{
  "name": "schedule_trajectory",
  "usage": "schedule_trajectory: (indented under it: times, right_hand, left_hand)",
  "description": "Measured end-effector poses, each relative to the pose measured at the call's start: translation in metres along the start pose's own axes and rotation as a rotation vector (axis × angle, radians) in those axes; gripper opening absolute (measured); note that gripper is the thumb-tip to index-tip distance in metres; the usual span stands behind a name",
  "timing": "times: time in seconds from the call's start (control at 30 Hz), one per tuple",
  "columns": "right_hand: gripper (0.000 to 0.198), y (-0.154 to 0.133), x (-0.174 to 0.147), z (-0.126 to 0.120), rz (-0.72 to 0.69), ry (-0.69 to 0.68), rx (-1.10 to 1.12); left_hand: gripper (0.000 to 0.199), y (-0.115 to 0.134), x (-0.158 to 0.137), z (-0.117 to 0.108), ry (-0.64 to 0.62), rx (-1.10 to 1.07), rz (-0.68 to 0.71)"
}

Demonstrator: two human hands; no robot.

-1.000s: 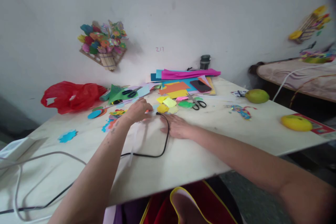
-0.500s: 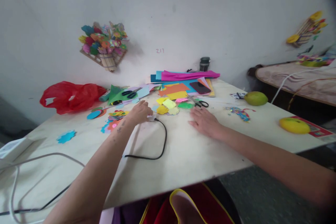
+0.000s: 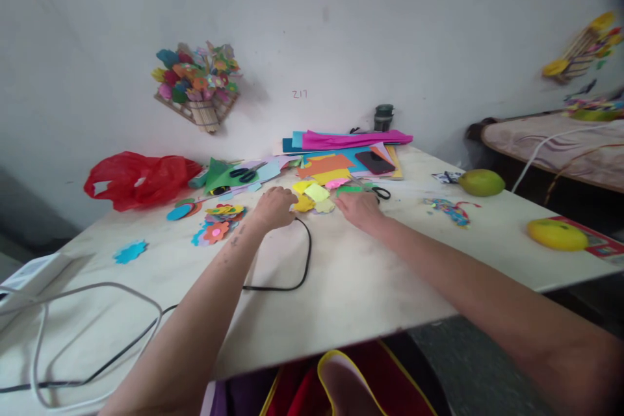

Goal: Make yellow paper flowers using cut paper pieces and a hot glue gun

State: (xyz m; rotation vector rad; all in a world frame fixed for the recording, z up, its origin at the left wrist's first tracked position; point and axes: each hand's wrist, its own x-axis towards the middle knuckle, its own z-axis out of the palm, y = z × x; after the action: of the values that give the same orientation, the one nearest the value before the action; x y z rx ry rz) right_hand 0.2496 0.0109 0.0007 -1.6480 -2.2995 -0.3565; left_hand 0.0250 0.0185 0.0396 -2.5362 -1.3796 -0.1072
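My left hand [image 3: 277, 208] is at the left side of a small heap of yellow paper cut-outs [image 3: 318, 193], fingers curved and apart, their tips partly hidden. A black cable [image 3: 309, 253] runs out from beneath this hand. On the heap's right side, my right hand [image 3: 361, 210] lies low on the table with its fingers loosely bent, against a green paper piece [image 3: 349, 190]. Black-handled scissors [image 3: 381, 193] lie just beyond it, partly covered. A pink paper piece [image 3: 337, 183] rests behind the heap. I see nothing gripped in either hand.
Flower-shaped cut-outs [image 3: 216, 231] and a blue one [image 3: 130, 251] lie left. A red plastic bag [image 3: 141, 181], second scissors [image 3: 246, 173], coloured sheets [image 3: 358, 140] and a phone [image 3: 374, 162] are behind. Two mangoes [image 3: 481, 182] and paper scraps [image 3: 449, 210] lie right. Cables cross the left front.
My right hand has moved left onto the green piece, covering part of the scissors. My left hand has shifted slightly right to the yellow heap. The view has turned slightly left.
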Motion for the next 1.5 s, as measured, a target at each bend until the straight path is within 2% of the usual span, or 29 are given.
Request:
schedule_trajectory:
  times: [0.1,0.17,0.2,0.27,0.43,0.53,0.63,0.8,0.9,1.0,1.2,1.4,1.5]
  right_hand:
    - [0.044,-0.029,0.023,-0.001,0.024,-0.087,0.046]
    - [0.037,-0.040,0.036,-0.004,0.006,-0.096,0.090]
    - [0.041,-0.042,0.042,-0.006,-0.008,-0.088,0.118]
    - [0.044,-0.040,0.049,-0.012,-0.009,-0.156,0.126]
    - [0.035,-0.022,0.050,-0.028,0.106,-0.395,-0.012]
    - [0.034,-0.018,0.044,-0.028,0.126,-0.444,-0.021]
    - [0.035,-0.019,0.042,-0.017,0.134,-0.415,0.005]
    - [0.039,-0.024,0.049,0.006,0.128,-0.269,0.086]
    - [0.040,-0.026,0.053,0.015,0.121,-0.213,0.109]
    - [0.038,-0.024,0.055,0.018,0.112,-0.193,0.146]
    - [0.034,-0.014,0.053,0.021,0.198,-0.109,0.198]
    - [0.029,-0.014,0.052,0.022,0.235,-0.065,0.217]
    - [0.030,-0.015,0.051,0.022,0.249,-0.054,0.215]
  left_hand:
    - [0.026,0.008,0.006,0.014,-0.001,-0.020,-0.143]
    - [0.022,0.008,0.008,0.023,0.017,-0.050,-0.201]
    - [0.021,0.007,0.008,0.026,0.023,-0.074,-0.208]
    - [0.022,0.005,0.007,0.030,0.020,-0.126,-0.205]
    - [0.031,0.004,0.005,0.030,0.017,-0.180,-0.247]
    - [0.043,0.006,0.008,0.029,0.043,-0.166,-0.314]
    - [0.053,0.007,0.014,0.029,-0.021,-0.072,-0.340]
    - [0.048,0.007,0.026,0.026,-0.140,0.076,-0.345]
    - [0.047,0.008,0.032,0.024,-0.171,0.034,-0.372]
    - [0.053,0.008,0.036,0.020,-0.195,-0.098,-0.405]
    - [0.054,-0.003,0.035,0.018,-0.131,-0.135,-0.470]
    - [0.054,0.001,0.036,0.014,-0.249,-0.119,-0.392]
    - [0.054,0.007,0.038,0.012,-0.241,-0.145,-0.364]
